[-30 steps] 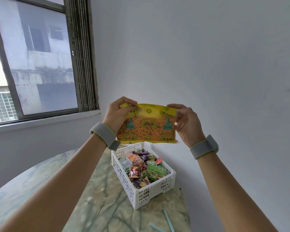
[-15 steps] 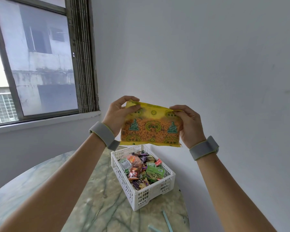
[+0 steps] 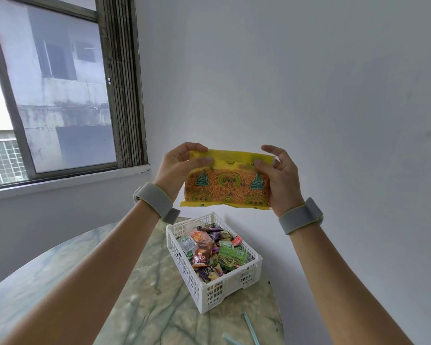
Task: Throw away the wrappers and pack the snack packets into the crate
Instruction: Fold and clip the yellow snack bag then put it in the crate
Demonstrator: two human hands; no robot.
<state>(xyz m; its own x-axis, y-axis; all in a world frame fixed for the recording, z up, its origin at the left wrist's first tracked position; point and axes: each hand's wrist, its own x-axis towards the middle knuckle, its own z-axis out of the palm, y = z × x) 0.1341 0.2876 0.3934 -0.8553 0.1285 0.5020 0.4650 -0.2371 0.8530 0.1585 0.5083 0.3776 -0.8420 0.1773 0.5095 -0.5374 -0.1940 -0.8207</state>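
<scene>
A yellow snack packet (image 3: 228, 184) with green logos and orange sticks inside is held up flat in the air, above the far end of the crate. My left hand (image 3: 178, 170) pinches its top left corner. My right hand (image 3: 280, 176) pinches its top right corner, and the palm lies along the right edge. Below stands a white slatted crate (image 3: 210, 291) on the table, holding several small colourful snack packets (image 3: 210, 249).
The crate sits on a round green marble table (image 3: 144, 295) near its far right edge. Pale blue sticks (image 3: 249, 327) lie at the table's near right. A white wall is close behind, and a window (image 3: 52, 95) is on the left.
The packet has risen a little and levelled out. Both hands have shifted their pinch up to its top corners.
</scene>
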